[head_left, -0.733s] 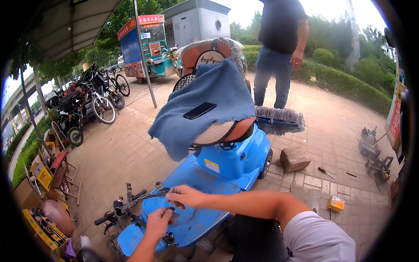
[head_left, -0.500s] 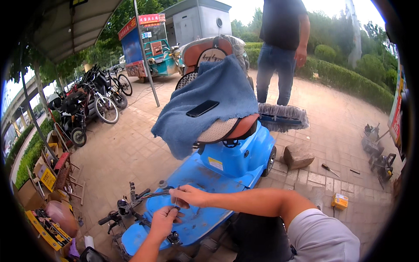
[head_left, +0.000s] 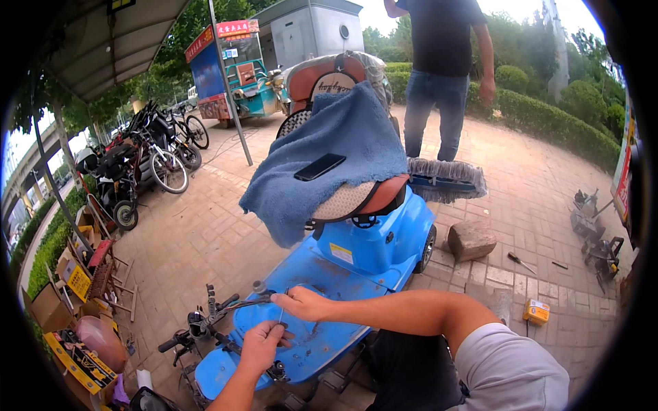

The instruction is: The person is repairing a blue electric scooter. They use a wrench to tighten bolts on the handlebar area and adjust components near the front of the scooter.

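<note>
Over the floorboard of a blue mobility scooter (head_left: pixel 301 274), my two hands are close together. My right hand (head_left: pixel 301 304) is closed around the ends of dark cables (head_left: pixel 253 301) that run from the handlebar (head_left: pixel 199 332). Just below it, my left hand (head_left: pixel 262 344) pinches the lower end of a thin, wire-like piece (head_left: pixel 282 313), which spans the gap up to my right fingers. The piece is too small to name surely. A blue towel (head_left: pixel 343 137) drapes the scooter's seat (head_left: pixel 349 203), with a black phone (head_left: pixel 320 167) lying on it.
Behind the scooter stands a person (head_left: pixel 442 75), near a grey-fringed mop head (head_left: pixel 447 179). To the right are a wooden block (head_left: pixel 471 240), a screwdriver (head_left: pixel 521 262) and a yellow box (head_left: pixel 537 312). Cardboard boxes (head_left: pixel 51 308) and parked bikes (head_left: pixel 147 151) line the left.
My hands stay together at the cables, with my right hand slightly farther right. The standing person has raised one arm. The view has shifted a little.
</note>
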A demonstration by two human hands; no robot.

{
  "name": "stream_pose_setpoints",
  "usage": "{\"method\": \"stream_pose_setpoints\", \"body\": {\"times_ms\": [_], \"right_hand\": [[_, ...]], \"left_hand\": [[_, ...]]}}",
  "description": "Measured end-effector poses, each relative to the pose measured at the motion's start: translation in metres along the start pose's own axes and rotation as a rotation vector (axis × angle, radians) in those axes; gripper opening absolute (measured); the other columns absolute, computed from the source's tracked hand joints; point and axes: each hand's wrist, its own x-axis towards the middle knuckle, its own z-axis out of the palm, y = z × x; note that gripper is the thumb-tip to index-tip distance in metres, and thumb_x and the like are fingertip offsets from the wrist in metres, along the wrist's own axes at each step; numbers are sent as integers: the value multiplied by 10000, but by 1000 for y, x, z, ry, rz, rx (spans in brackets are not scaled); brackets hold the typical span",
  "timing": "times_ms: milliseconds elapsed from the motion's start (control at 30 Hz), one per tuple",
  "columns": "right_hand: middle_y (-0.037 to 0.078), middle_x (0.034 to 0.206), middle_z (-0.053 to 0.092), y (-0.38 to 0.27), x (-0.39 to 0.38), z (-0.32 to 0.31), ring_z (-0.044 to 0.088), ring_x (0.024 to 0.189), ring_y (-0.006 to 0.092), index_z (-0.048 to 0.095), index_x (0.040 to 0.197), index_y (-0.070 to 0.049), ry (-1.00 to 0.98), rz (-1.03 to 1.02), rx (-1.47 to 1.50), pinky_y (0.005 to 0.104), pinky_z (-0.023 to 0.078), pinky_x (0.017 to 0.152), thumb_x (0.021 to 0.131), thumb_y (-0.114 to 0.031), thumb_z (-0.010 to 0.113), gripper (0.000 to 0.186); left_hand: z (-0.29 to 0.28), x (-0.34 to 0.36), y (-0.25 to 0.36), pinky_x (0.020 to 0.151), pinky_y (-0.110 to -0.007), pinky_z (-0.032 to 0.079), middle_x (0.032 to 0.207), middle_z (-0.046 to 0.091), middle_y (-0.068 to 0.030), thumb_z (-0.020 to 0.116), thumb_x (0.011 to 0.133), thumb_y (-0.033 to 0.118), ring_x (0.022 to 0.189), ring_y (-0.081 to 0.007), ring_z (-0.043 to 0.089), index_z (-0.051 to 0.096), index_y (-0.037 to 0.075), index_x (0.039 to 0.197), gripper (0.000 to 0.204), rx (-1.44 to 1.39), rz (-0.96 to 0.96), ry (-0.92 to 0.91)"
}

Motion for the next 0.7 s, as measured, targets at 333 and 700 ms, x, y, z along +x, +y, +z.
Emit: {"method": "stream_pose_setpoints", "body": {"times_ms": [333,700], "right_hand": [[103,523,317,8,0,3,312,513,159,433,630,46,10,-13,-42,402,316,478,958,-371,423,531],[116,513,325,2,-3,3,302,507,169,418,629,41,0,-17,-43,415,304,480,963,-358,416,520]], "left_hand": [[0,1,-4,645,-309,515,822,664,-170,512,929,143,674,-203,631,595,-77,981,241,-37,-2,-25],[-1,-1,-3,659,-316,516,819,659,-175,506,933,154,688,-209,633,587,-84,988,257,-46,-10,-37]]}}
